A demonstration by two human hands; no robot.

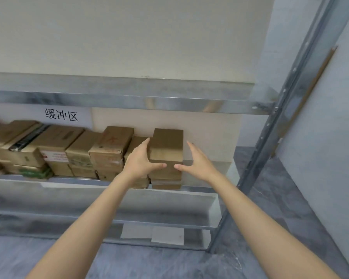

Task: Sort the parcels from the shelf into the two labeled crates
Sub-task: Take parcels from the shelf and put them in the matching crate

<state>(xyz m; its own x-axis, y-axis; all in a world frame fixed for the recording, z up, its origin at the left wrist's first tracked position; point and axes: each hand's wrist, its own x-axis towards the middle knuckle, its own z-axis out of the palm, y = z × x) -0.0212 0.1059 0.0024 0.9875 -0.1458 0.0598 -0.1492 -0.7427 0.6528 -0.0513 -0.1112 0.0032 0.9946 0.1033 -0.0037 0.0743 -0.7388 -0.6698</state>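
The scene is lit softly and evenly, and is fairly bright. Pale glare is reflected along the metal shelf beam [169,102]. The parcels [6,137] at the left edge are smeared by blur. The upright [270,146] at right is slanted by wide-angle distortion.

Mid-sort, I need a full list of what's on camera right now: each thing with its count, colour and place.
Parcels: many, exact count unclear, brown cardboard, stacked along the middle shelf.
Top right parcel: one, plain brown, on the stack at the row's right end, between the hands.
Sign: one, white with black characters, behind and above the parcels.
Shelf rack: one, grey metal, across the view.
Paper sheets: two, pale, low on the rack beneath the parcels.
Floor: grey, under the rack.
Left hand: fingers straight at the top right parcel's left side, thumb across its front.
Right hand: fingers straight, just right of that parcel, no contact visible.
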